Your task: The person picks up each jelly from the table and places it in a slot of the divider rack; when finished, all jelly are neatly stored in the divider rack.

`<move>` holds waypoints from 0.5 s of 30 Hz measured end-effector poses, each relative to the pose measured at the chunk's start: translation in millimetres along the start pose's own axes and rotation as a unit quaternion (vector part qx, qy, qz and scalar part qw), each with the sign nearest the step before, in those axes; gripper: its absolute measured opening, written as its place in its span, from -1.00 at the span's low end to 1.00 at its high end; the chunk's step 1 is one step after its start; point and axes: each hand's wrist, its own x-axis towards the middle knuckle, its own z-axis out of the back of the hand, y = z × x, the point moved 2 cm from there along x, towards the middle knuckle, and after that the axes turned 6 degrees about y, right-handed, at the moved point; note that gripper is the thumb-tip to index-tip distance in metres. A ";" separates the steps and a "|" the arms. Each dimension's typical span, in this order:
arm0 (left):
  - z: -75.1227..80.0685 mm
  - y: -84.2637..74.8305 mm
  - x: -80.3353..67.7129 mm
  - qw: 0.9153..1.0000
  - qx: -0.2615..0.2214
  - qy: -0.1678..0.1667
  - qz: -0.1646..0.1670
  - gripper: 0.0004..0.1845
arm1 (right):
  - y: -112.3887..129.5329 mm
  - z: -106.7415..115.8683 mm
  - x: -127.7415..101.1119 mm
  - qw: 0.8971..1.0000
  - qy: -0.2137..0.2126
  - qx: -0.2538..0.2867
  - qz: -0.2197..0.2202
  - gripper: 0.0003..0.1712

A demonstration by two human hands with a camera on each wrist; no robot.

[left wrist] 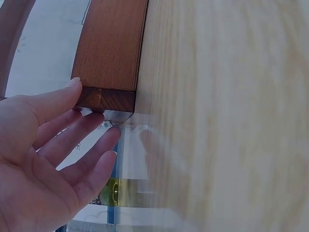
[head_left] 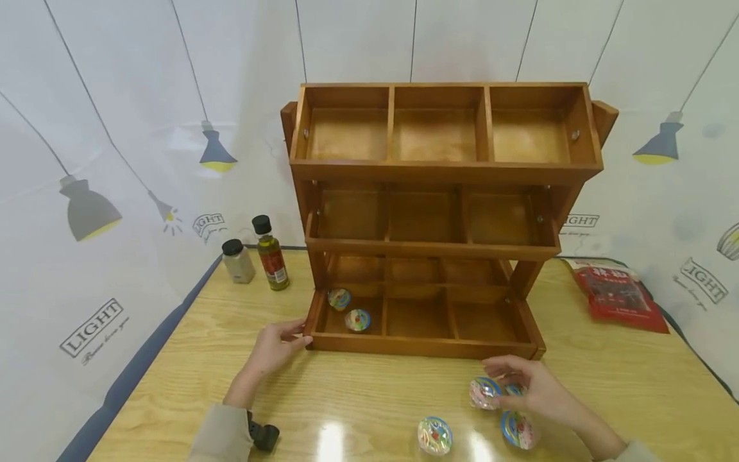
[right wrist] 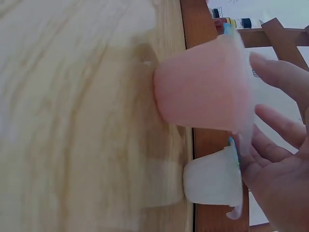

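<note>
A three-tier wooden rack (head_left: 444, 173) stands on the table. Two jelly cups (head_left: 339, 298) (head_left: 357, 319) lie in its bottom left compartment. My left hand (head_left: 277, 343) touches the rack's front left corner (left wrist: 107, 99) with straight fingers (left wrist: 87, 140). My right hand (head_left: 534, 388) hovers over a cluster of cups in front of the rack. Its fingers (right wrist: 277, 72) are spread at the lid of a pink jelly cup (head_left: 484, 393) (right wrist: 203, 89). A white cup (right wrist: 212, 179) sits beside it under the palm, and another cup (head_left: 518, 428) lies nearer me.
A further cup (head_left: 435, 435) sits on the table (head_left: 358, 398) near the front edge. An oil bottle (head_left: 271, 255) and a small jar (head_left: 237, 260) stand left of the rack. A red packet (head_left: 619, 296) lies to its right. The upper tiers hold nothing.
</note>
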 end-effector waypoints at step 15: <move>-0.2 -0.5 0.8 1.000 -0.002 0.000 0.002 -0.53 | 5.6 -8.5 0.9 0.988 0.019 -0.154 -0.025 -0.25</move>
